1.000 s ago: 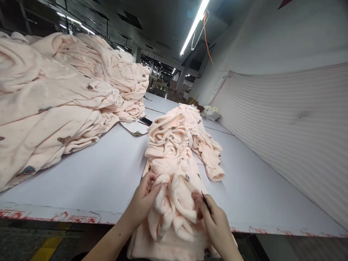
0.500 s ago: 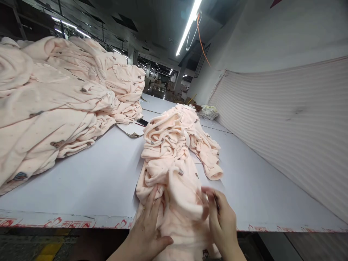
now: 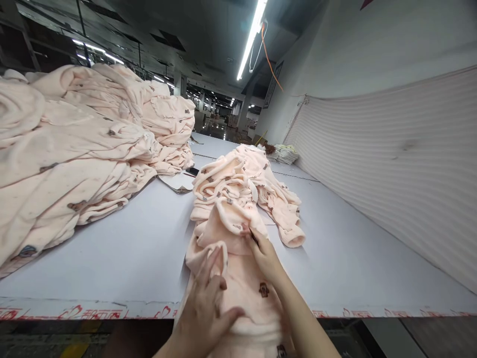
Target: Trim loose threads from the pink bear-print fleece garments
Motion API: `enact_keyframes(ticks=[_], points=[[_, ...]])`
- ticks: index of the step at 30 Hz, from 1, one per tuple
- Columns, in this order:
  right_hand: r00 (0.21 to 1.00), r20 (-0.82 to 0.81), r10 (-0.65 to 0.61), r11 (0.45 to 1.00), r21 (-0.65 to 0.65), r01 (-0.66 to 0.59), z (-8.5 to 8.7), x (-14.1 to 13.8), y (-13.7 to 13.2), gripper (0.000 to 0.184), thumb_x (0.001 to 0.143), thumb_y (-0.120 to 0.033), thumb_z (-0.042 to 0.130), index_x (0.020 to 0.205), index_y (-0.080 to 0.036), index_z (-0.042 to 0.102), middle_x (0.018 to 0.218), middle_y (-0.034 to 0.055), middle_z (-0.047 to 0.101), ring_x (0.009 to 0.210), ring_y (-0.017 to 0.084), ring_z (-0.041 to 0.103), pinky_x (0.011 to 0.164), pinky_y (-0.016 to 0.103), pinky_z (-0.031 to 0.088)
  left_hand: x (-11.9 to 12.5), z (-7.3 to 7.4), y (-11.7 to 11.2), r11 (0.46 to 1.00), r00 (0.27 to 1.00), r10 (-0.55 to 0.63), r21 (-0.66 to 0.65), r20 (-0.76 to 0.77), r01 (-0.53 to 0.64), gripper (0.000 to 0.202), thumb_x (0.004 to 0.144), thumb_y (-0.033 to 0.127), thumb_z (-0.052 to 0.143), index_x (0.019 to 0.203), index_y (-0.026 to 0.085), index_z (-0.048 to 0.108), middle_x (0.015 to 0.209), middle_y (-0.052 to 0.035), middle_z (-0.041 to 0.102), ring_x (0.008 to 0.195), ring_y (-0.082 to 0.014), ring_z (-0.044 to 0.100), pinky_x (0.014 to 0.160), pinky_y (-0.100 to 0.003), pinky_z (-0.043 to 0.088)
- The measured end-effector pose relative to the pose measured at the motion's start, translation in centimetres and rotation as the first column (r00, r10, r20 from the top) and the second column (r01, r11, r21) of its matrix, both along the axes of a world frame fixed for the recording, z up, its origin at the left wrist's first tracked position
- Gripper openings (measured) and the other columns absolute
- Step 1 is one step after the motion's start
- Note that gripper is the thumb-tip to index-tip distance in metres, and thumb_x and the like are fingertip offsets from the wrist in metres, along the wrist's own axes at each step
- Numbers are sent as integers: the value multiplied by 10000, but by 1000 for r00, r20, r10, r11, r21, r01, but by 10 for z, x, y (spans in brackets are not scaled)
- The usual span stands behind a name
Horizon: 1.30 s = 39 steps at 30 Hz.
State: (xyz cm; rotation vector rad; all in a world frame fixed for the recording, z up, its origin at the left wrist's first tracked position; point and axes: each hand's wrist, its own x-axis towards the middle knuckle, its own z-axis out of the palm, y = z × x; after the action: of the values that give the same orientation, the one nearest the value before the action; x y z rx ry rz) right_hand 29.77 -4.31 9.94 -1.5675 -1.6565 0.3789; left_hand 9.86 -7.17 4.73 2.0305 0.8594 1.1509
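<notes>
A pale pink fleecy garment (image 3: 242,278) with small brown bear prints lies bunched on the table in front of me and hangs over its front edge. My left hand (image 3: 206,298) rests on its left side, fingers spread, thumb out to the right. Farther up, my right hand (image 3: 263,251) is closed, pinching the edge of a raised fold. A small dark object, too hidden to name, shows in its grip. One sleeve (image 3: 286,223) of the garment stretches out on the right, its cuff toward me.
A large heap of the same pink fabric (image 3: 93,134) covers the left of the white table (image 3: 141,258). Between them lie a white board or pad (image 3: 177,181) and a dark object. Folded pale cloths (image 3: 285,154) sit at the back. A striped cloth sheet (image 3: 391,164) hangs along the right.
My right hand has moved forward and left, carrying the edge of the fold up the garment. More of the smooth front shows. My left hand has stayed nearly in place, its fingers slightly lifted.
</notes>
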Motion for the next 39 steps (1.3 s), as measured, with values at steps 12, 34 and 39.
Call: enact_keyframes(ticks=[12, 34, 39], points=[[992, 124, -9, 1000, 26, 6, -4, 0, -3, 333, 909, -214, 399, 1191, -226, 578, 1404, 78, 463, 1273, 248, 444, 980, 383, 406, 0, -38, -2, 970, 978, 176, 187, -111, -153, 285, 690, 26, 489, 901, 217, 492, 1497, -129, 308, 1361, -326, 317, 1024, -426, 407], [979, 115, -166, 985, 66, 160, -2, -13, -19, 85, 768, -136, 480, 762, -216, 512, 777, 12, 580, 680, 178, 564, 600, 265, 405, 4, 28, 40, 285, 655, -44, -619, 754, 732, 428, 716, 119, 476, 1087, 168, 683, 971, -70, 723, 1090, -287, 580, 983, -413, 378], [994, 108, -15, 991, -129, 29, 6, -12, -45, 164, 814, -243, 568, 967, -260, 625, 961, 18, 657, 871, 197, 628, 727, 271, 470, 6, 18, 44, 163, 504, 48, -504, 863, 848, 442, 753, 48, 431, 1110, 150, 671, 959, -68, 727, 1056, -237, 611, 1000, -361, 362]])
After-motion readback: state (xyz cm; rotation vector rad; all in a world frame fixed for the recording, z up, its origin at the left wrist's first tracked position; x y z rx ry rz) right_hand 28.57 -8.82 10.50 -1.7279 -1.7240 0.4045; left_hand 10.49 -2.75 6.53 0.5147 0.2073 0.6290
